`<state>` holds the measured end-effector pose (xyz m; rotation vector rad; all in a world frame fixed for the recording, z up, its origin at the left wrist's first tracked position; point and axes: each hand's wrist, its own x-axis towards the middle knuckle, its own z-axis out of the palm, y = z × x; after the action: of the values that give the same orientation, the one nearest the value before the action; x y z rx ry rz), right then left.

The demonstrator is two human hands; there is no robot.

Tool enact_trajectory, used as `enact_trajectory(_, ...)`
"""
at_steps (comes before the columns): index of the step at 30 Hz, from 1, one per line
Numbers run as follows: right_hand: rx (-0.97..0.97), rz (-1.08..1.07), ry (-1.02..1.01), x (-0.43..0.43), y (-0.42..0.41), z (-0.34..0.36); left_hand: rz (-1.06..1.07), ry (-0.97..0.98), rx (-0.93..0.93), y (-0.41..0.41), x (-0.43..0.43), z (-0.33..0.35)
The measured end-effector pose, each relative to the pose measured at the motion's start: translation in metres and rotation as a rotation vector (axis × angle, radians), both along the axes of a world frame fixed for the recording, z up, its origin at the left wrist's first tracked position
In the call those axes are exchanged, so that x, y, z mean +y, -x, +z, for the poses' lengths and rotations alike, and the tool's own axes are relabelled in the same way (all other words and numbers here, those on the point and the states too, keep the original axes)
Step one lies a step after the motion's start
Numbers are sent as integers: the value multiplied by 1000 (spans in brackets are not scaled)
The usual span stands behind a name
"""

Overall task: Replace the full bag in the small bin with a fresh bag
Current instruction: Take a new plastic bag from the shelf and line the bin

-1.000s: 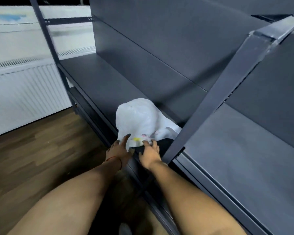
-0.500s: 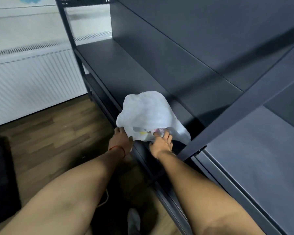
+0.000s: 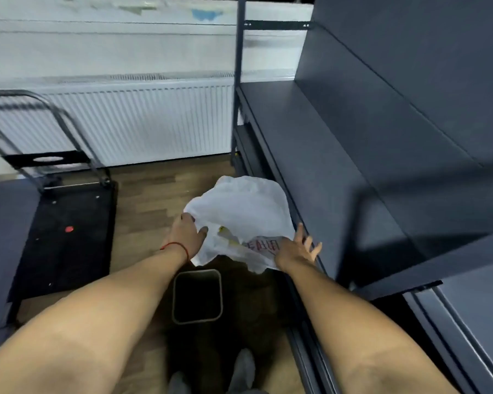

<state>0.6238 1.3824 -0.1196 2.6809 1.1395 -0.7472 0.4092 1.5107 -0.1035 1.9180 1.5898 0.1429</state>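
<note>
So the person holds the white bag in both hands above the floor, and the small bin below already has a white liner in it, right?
Not quite. The head view shows the small bin dark and bare inside, with no white liner. The rest holds: left hand and right hand both hold the white bag above the floor.

Bag's [image 3: 239,211] red print too blurred to read, its contents hidden, bin [image 3: 197,297] interior black and unreadable, left hand's [image 3: 187,237] fingertips tucked behind bag, shoes at 6 o'clock cropped, cart at 9 o'clock motion-blurred
</note>
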Motion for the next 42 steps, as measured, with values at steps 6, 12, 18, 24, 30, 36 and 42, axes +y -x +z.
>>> enact_trajectory(6, 88, 203, -61, 41, 55, -21, 109, 68, 112, 73, -14, -9)
enact_trajectory(12, 58, 447, 12, 60, 96, -48, 162, 176, 214, 117, -29, -53)
enact_trajectory(18, 129, 570, 81, 66, 115, -98, 182, 299, 226, 130, -38, -110)
enact_trajectory(24, 173, 675, 118, 85, 107, -170, 149, 335, 223, 123, -25, -178)
enact_trajectory(30, 236, 646, 124, 105, 94, -269, 185, 402, 219, 113, -1, -276)
enact_trajectory(36, 271, 595, 42, 113, 78, -357, 154, 382, 233, 107, 12, -370)
enact_trajectory(42, 252, 536, -23, 107, 77, -406, 150, 354, 209, 106, 12, -418)
